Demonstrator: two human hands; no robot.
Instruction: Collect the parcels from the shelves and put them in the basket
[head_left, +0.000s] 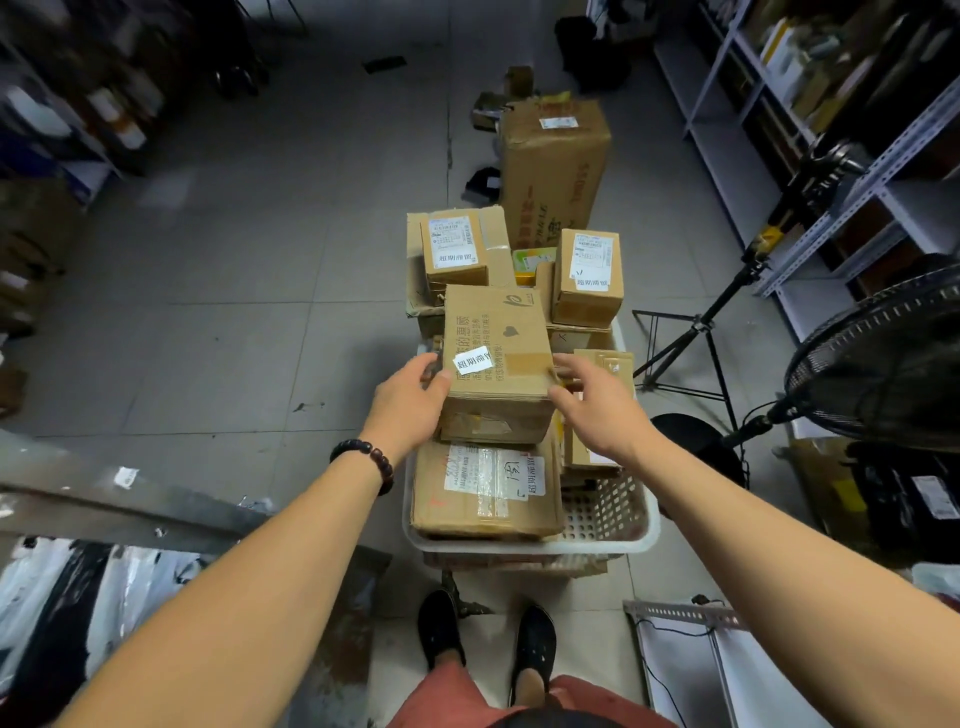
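Tiled stockroom aisle: parcel (496, 353) looks like it's being set on the heaped basket (602, 512), gripped by the left hand (410, 400), right hand (597, 410) spread loose alongside. Level seating probably needed next.

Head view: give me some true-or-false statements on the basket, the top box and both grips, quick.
1. The white basket is empty. False: it holds several cardboard parcels.
2. The left grip holds the top box at its left edge. True.
3. The right grip holds a second parcel. False: its fingers lie straight at the top box's right edge.
4. The top box bears a white sticker. True.
5. The fan stands on the person's left. False: it is on the right.
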